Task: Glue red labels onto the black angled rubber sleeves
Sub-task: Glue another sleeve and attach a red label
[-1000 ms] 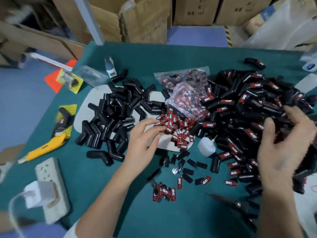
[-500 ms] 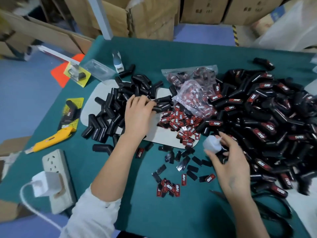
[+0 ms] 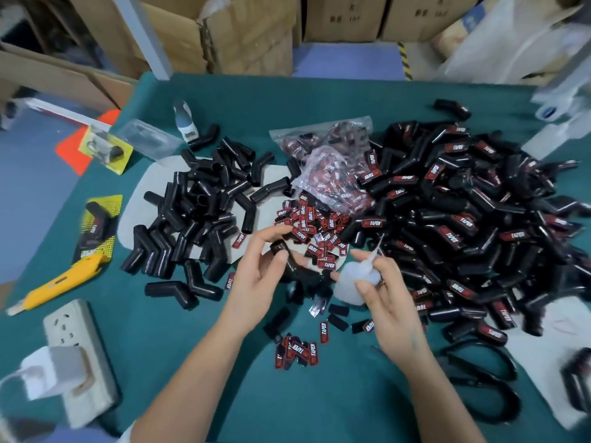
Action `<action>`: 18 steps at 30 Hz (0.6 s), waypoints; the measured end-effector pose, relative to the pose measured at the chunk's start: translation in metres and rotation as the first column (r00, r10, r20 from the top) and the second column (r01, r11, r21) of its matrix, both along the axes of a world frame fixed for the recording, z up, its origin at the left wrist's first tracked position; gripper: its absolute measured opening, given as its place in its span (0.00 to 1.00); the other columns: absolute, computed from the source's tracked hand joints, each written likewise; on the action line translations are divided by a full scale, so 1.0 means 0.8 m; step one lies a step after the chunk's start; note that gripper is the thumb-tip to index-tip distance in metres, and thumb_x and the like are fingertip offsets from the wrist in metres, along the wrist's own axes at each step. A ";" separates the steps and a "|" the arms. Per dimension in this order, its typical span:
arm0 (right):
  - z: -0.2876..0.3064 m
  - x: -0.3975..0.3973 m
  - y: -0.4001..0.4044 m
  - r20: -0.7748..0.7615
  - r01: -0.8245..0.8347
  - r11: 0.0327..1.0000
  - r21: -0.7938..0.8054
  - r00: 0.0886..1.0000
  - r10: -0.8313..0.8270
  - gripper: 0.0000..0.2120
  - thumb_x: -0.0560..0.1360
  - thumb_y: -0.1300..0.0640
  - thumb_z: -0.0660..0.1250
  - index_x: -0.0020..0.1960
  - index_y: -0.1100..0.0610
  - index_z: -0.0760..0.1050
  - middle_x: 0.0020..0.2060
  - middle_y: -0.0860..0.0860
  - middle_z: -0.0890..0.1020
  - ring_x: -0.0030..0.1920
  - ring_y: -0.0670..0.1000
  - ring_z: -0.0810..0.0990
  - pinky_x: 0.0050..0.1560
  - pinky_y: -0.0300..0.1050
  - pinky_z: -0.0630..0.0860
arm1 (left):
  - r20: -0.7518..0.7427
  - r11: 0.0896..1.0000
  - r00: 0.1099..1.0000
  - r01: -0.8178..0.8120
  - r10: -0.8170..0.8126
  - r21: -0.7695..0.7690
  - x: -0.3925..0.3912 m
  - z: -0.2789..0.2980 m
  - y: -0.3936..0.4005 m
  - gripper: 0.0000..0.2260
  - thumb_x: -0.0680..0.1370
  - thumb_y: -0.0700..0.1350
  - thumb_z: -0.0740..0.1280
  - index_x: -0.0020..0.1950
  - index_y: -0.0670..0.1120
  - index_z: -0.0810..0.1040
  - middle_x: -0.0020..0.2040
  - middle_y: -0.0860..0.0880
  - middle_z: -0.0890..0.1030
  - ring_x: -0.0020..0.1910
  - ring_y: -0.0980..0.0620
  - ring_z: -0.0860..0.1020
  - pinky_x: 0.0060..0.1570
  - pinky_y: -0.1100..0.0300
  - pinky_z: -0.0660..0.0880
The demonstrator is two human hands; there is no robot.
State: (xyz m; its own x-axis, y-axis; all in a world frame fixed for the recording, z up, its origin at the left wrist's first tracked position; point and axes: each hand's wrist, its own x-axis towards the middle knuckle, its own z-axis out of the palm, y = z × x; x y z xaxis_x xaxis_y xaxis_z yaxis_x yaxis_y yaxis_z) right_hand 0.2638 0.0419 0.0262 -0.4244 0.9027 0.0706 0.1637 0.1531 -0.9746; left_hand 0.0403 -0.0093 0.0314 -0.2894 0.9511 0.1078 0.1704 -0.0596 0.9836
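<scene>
My left hand (image 3: pixel 259 282) holds one bare black angled sleeve (image 3: pixel 283 252) between thumb and fingers, above the table's middle. My right hand (image 3: pixel 388 303) grips a small white glue bottle (image 3: pixel 355 279), its thin nozzle pointing up and to the right. A pile of unlabelled black sleeves (image 3: pixel 198 215) lies to the left on a pale mat. Loose red labels (image 3: pixel 315 227) are heaped just beyond my hands. A big pile of labelled sleeves (image 3: pixel 463 212) covers the right side.
A few more red labels (image 3: pixel 297 346) lie near the front. A yellow utility knife (image 3: pixel 57 282) and a white power strip (image 3: pixel 80 353) sit at the left edge. Black scissors (image 3: pixel 479 378) lie at the right front. Clear bags of labels (image 3: pixel 329 167) sit behind; cardboard boxes (image 3: pixel 243 33) stand beyond the green table (image 3: pixel 319 404).
My left hand has come back from the bare-sleeve pile with one sleeve in it. My right hand has lifted the glue bottle off the table and brought it toward the sleeve.
</scene>
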 end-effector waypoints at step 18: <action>-0.012 -0.021 -0.010 -0.078 -0.034 0.959 -0.281 0.997 0.012 0.14 0.74 0.46 0.73 0.59 0.39 0.78 0.54 0.47 0.85 0.54 0.52 0.84 0.58 0.51 0.82 | 0.422 0.991 0.905 0.102 -0.056 -0.085 0.010 -0.034 0.005 0.16 0.84 0.49 0.65 0.72 0.50 0.78 0.37 0.50 0.66 0.35 0.51 0.67 0.38 0.60 0.68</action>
State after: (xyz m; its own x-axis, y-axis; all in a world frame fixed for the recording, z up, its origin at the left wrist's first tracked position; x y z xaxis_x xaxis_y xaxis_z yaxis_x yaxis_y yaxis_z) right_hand 0.2473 0.0341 0.0169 -0.4485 0.8807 -0.1526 0.0881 -0.1263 -0.9881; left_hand 0.0480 -0.0054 0.0040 -0.2098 0.9720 -0.1058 -0.2585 0.0492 0.9647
